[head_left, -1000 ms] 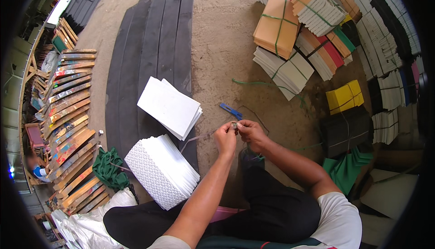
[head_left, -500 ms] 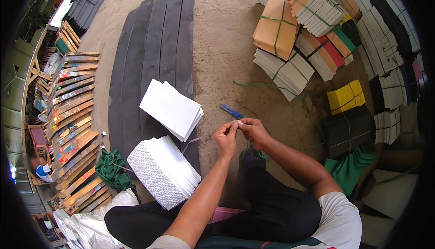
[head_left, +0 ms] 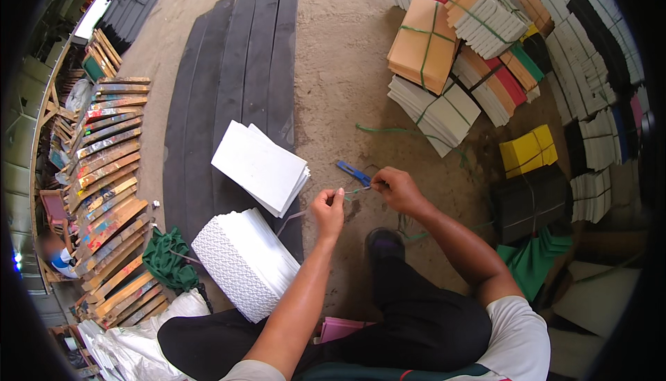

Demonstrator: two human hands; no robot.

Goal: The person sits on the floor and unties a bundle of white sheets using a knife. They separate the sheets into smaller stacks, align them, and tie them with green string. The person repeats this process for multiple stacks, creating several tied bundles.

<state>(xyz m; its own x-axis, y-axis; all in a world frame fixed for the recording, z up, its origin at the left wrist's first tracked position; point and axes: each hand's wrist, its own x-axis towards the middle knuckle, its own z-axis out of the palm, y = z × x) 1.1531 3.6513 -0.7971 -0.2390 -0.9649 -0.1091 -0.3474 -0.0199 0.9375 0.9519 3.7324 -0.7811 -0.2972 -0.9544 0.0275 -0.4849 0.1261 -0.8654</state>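
"Cord (head_left: 357,190) is stretched out where, exactly?"

"In mid-air above the ground (head_left: 326,83), in the short gap between the two hands. It looks greenish and very thin."

"And the left hand (head_left: 328,209)?"

"Closed to a pinch, thumb against the fingers, with one end of that short span in it. A pinkish-grey strip (head_left: 291,216) also runs from that side toward the white stacks; I can't tell whether it and the cord are one piece."

"The right hand (head_left: 397,190)?"

"Pinched too, fingertips together on the other end, the rest of the fingers curled. A blue tool (head_left: 354,172) lies on the ground just beside it, too small to name more closely."

"Which white stacks do you mean?"

"One is a pile of plain white sheets (head_left: 260,166), lying on long black strips (head_left: 236,62). Nearer the person is a thicker white stack (head_left: 243,260) with a textured pattern on one face, tilted, close to the left forearm."

"Anything on the right?"

"Tied bundles: tan sheets (head_left: 422,38) above a white bundle (head_left: 444,114), then a yellow bundle (head_left: 528,150) next to a black bundle (head_left: 531,204), with green sheets (head_left: 531,263) below."
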